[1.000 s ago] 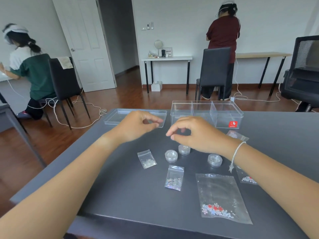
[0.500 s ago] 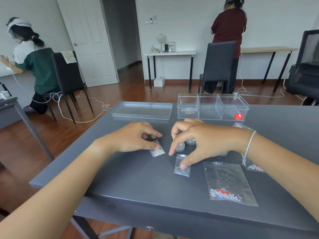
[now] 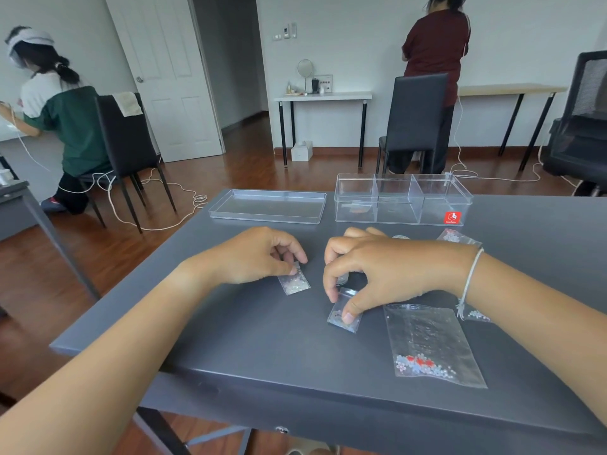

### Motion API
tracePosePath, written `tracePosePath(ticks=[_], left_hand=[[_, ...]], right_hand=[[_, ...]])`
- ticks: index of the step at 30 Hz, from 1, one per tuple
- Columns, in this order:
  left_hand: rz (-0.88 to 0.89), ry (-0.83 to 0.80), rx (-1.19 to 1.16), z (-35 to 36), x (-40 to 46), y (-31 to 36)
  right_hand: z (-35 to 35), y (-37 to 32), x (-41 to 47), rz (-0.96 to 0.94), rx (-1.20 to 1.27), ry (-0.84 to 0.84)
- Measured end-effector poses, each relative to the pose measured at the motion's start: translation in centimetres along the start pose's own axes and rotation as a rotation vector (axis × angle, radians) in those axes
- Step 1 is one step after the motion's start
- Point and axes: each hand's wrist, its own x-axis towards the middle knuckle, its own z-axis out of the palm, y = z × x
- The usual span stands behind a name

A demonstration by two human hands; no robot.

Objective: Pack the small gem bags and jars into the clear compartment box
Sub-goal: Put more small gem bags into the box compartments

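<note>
My left hand (image 3: 253, 257) pinches the top edge of a small clear gem bag (image 3: 294, 282) lying on the dark table (image 3: 230, 330). My right hand (image 3: 387, 274) presses thumb and fingers onto a second small gem bag (image 3: 341, 318); a small round jar (image 3: 342, 278) shows partly under its palm. Another jar (image 3: 400, 237) peeks out behind the right hand. The clear compartment box (image 3: 402, 200) with three sections stands open at the table's far side, with something small in its left section. A larger bag of red and blue gems (image 3: 430, 346) lies at front right.
The box's clear lid (image 3: 267, 205) lies left of the box. Two more gem bags (image 3: 458, 237) (image 3: 478, 315) lie by my right wrist. Two other people work at desks beyond; chairs and white cables stand on the wooden floor.
Both hands came down from above the table onto the items. The left hand took hold of one small bag and the right hand closed on another. My view shifted closer and lower.
</note>
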Motion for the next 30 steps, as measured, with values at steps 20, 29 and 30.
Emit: tracePosePath(ticks=[20,29,30], left_hand=[[0.153,0.460,-0.282,-2.4,5.6,4.0],[0.167,0.534,-0.186,-2.7,13.1,5.4],[0.165,0.524,-0.166,-2.5,13.6,5.4]], right_hand=[[-2.1,2.6,-0.5,0.009,0.662,0.260],[-3.0,6.9,-0.4,0.251,0.799,0.771],[-3.0,7.3,-0.4,0.287,0.794,0.795]])
